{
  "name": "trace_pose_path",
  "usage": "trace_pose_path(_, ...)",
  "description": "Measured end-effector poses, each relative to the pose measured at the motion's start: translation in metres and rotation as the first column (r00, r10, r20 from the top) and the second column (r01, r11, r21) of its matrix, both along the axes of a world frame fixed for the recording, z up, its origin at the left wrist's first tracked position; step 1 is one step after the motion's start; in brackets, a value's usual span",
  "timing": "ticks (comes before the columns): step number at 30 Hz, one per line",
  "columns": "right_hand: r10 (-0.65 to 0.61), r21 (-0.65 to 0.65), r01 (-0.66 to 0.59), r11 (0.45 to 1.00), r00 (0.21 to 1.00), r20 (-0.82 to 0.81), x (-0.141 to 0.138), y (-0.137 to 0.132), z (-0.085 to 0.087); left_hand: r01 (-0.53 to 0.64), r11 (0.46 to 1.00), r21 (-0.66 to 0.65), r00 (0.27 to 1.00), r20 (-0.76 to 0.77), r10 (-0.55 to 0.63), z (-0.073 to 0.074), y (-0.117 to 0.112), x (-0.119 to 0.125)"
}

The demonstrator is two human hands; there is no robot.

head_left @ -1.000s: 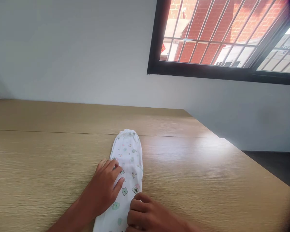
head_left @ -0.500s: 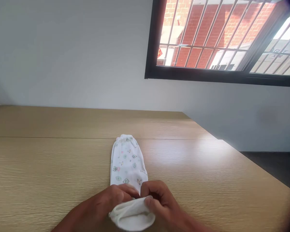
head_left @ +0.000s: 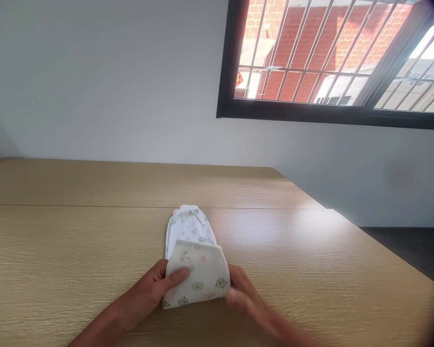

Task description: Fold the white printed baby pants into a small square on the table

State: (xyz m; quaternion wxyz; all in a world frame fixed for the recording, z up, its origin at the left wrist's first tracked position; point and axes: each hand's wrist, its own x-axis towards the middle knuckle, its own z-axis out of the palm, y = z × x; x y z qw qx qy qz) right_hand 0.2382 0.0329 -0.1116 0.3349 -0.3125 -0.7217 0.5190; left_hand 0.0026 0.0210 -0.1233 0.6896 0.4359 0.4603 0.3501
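A white cloth sleeve (head_left: 185, 226) with a gathered, elastic far end lies on the table, printed with small green animals and pink spots. Its near part is covered by a broader printed flap (head_left: 198, 264) raised off the table; whether this is the same piece cannot be made out. My left hand (head_left: 161, 285) grips the flap's left side, thumb on top and fingers hidden beneath. At the right edge, my right hand (head_left: 244, 294) closes on the cloth, its thumb smeared by motion.
A wooden table (head_left: 75, 250) with a seam across it stretches to a plain wall (head_left: 104, 82). Its right edge slants toward the near right corner, beyond which dark floor (head_left: 405, 250) shows. A barred window (head_left: 311, 58) is at the upper right.
My hands have moved apart, to the cloth's two sides. The rolled white opening between them has become a flat printed flap lying over the sleeve's middle.
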Motion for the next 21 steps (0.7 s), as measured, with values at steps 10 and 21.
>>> trace_pose_path(10, 0.014, 0.53, -0.287, 0.798, 0.888, 0.46, -0.003, 0.013, 0.019, -0.026, 0.996, -0.085, 0.922, 0.382, 0.057, 0.005, 0.003, -0.011)
trace_pose_path(21, -0.008, 0.221, -0.068, 0.973, 0.945, 0.326, 0.01, 0.011, 0.005, 0.098, 0.993, 0.072, 0.864, 0.489, -0.121, -0.004, 0.007, -0.02)
